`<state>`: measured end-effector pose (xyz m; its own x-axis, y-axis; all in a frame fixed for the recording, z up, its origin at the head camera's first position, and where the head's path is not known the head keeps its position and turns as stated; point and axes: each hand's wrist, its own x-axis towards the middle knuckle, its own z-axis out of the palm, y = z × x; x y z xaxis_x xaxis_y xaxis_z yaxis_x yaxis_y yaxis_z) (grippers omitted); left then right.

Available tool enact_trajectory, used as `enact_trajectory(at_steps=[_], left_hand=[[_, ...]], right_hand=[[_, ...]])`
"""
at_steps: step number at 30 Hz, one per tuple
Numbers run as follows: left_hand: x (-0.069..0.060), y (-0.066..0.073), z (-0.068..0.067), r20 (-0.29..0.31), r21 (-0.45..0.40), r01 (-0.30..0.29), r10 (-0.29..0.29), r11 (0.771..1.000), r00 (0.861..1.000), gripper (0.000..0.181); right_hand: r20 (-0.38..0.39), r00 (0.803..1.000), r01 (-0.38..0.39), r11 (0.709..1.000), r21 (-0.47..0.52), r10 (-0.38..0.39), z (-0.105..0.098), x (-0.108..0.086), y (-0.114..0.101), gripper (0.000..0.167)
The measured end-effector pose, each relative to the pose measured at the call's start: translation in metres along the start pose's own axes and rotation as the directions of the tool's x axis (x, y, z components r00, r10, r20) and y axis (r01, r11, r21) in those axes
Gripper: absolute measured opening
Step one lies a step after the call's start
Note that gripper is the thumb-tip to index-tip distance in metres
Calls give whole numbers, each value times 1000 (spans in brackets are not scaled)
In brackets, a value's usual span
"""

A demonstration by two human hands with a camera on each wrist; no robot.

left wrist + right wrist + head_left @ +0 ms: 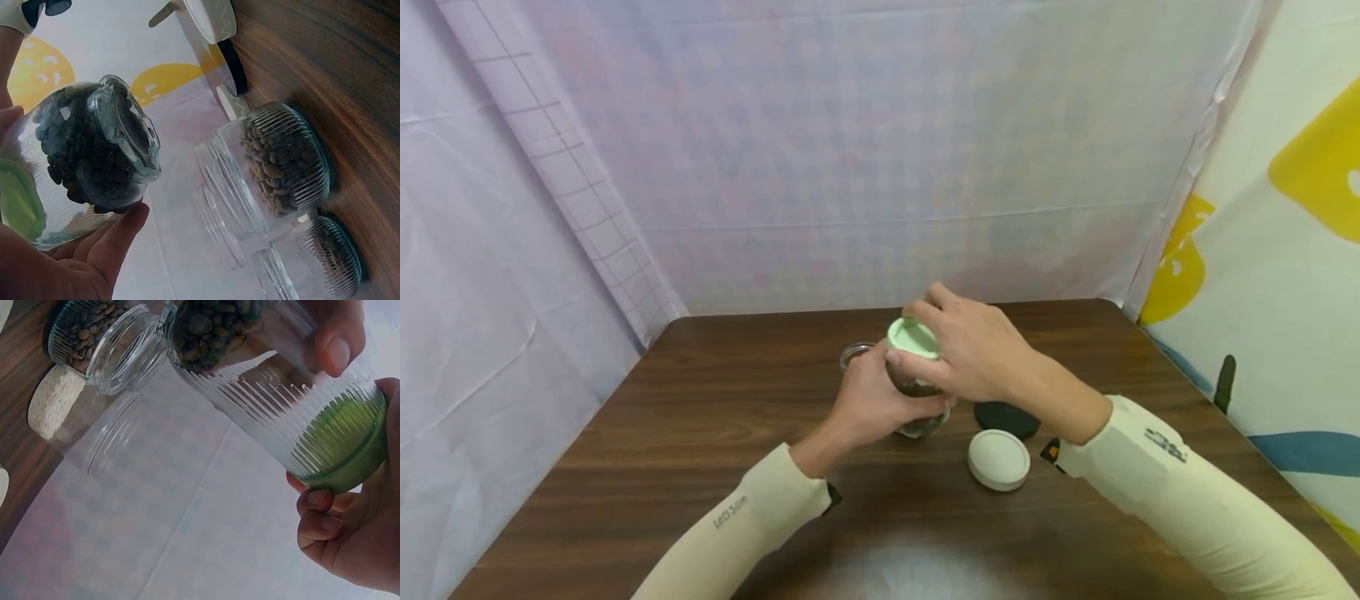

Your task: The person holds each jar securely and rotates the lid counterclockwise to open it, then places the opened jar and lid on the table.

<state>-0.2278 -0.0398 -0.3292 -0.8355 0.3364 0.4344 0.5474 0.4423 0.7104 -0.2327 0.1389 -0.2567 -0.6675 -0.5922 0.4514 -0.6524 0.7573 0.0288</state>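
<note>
A ribbed glass jar (87, 150) part filled with dark coffee beans is held off the table, its thick base visible in the left wrist view. My left hand (876, 396) grips the jar's body, fingers and thumb curled round the glass. On the jar's mouth sits a pale green lid (914, 337). My right hand (981, 346) pinches that lid's edge between thumb and fingers. Through the glass, the green lid also shows in the right wrist view.
A jar of brown beans (281, 162) and a jar of pale, flaky contents (56, 403) stand on the brown table (700, 433) behind my left hand. A white lid (998, 460) and a black round item (1006, 419) lie near my right forearm.
</note>
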Motion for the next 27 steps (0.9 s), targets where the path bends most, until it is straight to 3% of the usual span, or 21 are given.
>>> enact_trajectory(at_steps=[7,14,19,27], left_hand=[[4,2,-1,9,2,-30,30,1000,1000,71],[3,4,-3,97,-107,-29,40,994,994,72],[3,2,-3,87,-119,-36,47,992,995,74],[1,-2,-3,71,-119,-2,10,993,997,72]], right_hand=[[1,1000,-3,1000,20,2,-4,0,2,57],[26,1000,9,998,62,-11,-10,-3,2,53],[72,997,18,995,95,-25,-13,-2,2,53],[131,990,33,989,141,-51,-19,-1,4,51]])
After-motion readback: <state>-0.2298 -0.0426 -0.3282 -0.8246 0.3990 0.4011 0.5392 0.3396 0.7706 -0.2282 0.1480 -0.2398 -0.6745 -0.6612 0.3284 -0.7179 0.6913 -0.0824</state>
